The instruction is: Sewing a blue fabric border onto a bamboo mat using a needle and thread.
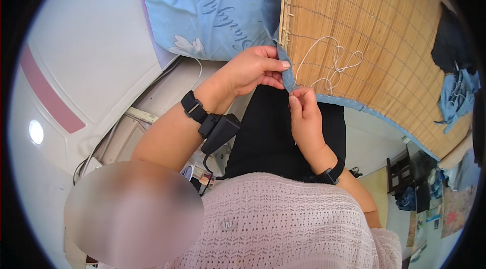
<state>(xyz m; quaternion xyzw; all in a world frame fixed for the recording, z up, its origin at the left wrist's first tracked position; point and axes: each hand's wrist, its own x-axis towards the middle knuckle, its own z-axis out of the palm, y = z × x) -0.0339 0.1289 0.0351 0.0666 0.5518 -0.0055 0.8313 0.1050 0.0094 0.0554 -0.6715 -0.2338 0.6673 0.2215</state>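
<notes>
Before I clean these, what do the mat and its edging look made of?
Mat: probably bamboo, with a slight sheen, judging by its tan, thinly slatted surface. Edging: likely woven cloth, matte, since it bends softly and looks faintly textured.

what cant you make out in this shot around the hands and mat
In the head view:
Any needle at the right hand's fingertips: too small, and the fingers cover it.
White thread's end: too fine to follow.
Part of the blue fabric edging: behind the left hand.
Bamboo mat's far end: cut off by the top edge.
</notes>
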